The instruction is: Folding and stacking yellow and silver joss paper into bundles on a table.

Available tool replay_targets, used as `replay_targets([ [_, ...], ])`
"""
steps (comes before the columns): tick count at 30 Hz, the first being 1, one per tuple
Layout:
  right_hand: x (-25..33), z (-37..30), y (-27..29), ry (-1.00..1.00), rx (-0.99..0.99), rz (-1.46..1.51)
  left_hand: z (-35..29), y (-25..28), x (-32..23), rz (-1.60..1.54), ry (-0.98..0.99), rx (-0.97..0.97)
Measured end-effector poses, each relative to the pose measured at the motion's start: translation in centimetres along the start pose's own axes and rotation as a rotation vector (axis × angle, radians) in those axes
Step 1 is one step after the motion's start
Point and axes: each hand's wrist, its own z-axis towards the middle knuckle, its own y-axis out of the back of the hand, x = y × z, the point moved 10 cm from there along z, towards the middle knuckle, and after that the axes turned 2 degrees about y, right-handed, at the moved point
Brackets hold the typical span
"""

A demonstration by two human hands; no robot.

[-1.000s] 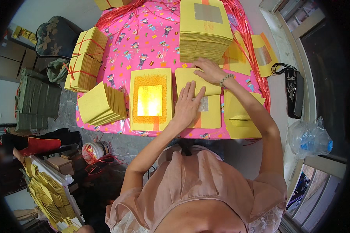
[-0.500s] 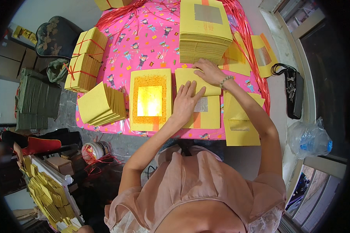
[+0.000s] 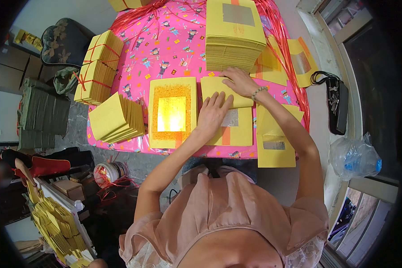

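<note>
Yellow folded paper (image 3: 239, 102) beside tall yellow paper stack (image 3: 234, 49) is lying under ungrasping left hand (image 3: 212, 116) and right hand (image 3: 240, 83); uneven pressure could be skewing it.

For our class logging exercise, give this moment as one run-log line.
left hand: on folded yellow paper | right hand: by its far edge | nearby: gold-foiled paper
</note>
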Motion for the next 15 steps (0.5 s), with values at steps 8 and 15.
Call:
replay_targets([
  [8, 3.8, -3.9, 6.5, 0.071, -0.359, 0.047, 1.2, 0.8, 0.6, -0.042, -0.014, 0.028],
  [15, 1.0, -12.1, 3.4, -0.503, -0.495, 0.774, 2.1, 2.7, 2.7, -0.341, 0.132, 0.102],
])
